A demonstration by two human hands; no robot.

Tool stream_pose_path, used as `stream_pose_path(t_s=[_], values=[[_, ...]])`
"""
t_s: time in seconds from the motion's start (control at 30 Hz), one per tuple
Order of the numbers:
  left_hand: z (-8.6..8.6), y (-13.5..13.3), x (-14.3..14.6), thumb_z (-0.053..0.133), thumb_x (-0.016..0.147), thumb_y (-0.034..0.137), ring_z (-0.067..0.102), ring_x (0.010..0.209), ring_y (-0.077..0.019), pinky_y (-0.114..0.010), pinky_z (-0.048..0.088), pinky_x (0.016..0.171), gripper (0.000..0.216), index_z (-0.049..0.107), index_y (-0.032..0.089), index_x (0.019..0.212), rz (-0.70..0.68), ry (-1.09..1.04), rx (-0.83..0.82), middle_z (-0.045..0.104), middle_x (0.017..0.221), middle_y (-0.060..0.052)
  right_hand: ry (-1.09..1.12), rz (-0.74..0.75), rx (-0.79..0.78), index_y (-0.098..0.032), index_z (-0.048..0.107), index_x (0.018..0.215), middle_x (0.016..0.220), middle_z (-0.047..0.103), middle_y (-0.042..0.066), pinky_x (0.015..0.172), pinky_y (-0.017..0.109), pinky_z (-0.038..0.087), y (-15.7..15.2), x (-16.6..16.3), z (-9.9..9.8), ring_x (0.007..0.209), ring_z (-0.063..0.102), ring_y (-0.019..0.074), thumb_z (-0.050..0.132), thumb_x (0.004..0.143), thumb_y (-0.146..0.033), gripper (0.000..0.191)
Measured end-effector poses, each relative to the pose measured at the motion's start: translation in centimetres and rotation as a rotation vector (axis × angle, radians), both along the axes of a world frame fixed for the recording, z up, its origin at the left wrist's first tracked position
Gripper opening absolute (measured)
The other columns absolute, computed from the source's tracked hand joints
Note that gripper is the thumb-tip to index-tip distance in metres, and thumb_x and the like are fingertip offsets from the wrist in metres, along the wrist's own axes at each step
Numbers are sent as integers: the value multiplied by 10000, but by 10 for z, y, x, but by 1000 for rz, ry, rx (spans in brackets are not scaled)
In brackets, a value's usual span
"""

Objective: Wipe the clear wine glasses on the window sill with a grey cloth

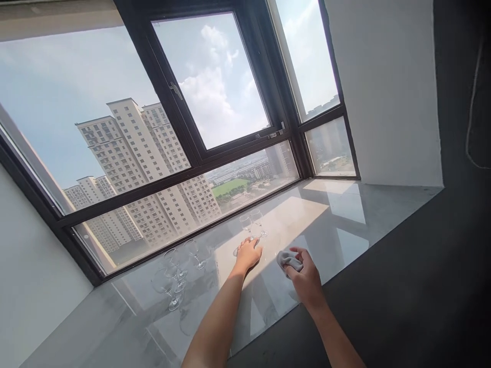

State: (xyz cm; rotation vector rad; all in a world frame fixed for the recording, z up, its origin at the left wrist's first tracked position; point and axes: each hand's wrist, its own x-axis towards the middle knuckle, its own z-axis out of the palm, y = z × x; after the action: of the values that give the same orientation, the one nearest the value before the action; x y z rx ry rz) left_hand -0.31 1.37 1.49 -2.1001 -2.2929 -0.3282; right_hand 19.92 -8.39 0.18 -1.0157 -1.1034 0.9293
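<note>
My left hand (249,253) reaches over the sunlit sill with its fingers curled round a stemmed glass, whose clear edge (236,251) shows beside the knuckles; the rest is hidden. Just beyond the fingertips stand two clear stemmed glasses, a nearer one (245,223) and another (257,219) to its right. Bunched in my right hand (308,278) is a light grey cloth (288,261), held above the sill near its front edge. More stemmed glasses stand upright in a group to the left, among them a large-bowled glass (164,283) and a slimmer glass (195,250).
The glossy marble sill (345,250) runs along a dark-framed window (199,168) and ends at a front edge above a dark area. White walls (387,92) close it in at both sides. A window handle (175,91) sticks out. Tall buildings (134,138) stand outside.
</note>
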Motion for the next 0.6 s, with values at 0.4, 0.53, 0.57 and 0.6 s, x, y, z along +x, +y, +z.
stream_pose_path(t_s=[0.4,0.53,0.57,0.6], values=[[-2,-137,-77,481,887,433,429,1358,-278,-399,293,1153,527,580,268,1377,74,-6,56,509,1469,-74,-73,93,-44,-194,556,1168,917,578,39,609,288,479,-17,-1,10,715,578,184,632,751,-461,501],[1,-180,-103,453,901,406,469,1311,-261,-384,318,1131,449,646,272,1283,171,-46,87,574,1377,-62,-69,100,-23,-190,571,1150,910,584,42,612,285,479,-28,-17,11,713,582,183,637,740,-461,495],[1,-185,-106,447,904,402,484,1290,-258,-379,334,1115,425,662,276,1248,197,-59,103,595,1341,-59,-70,114,-15,-189,574,1145,896,581,38,611,286,480,-31,-21,11,707,581,183,637,735,-457,494],[1,-188,-108,447,903,393,500,1265,-256,-376,349,1096,399,676,275,1209,222,-69,123,613,1301,-59,-74,137,-5,-187,574,1142,882,578,34,609,289,482,-33,-25,10,698,580,183,640,728,-453,497]])
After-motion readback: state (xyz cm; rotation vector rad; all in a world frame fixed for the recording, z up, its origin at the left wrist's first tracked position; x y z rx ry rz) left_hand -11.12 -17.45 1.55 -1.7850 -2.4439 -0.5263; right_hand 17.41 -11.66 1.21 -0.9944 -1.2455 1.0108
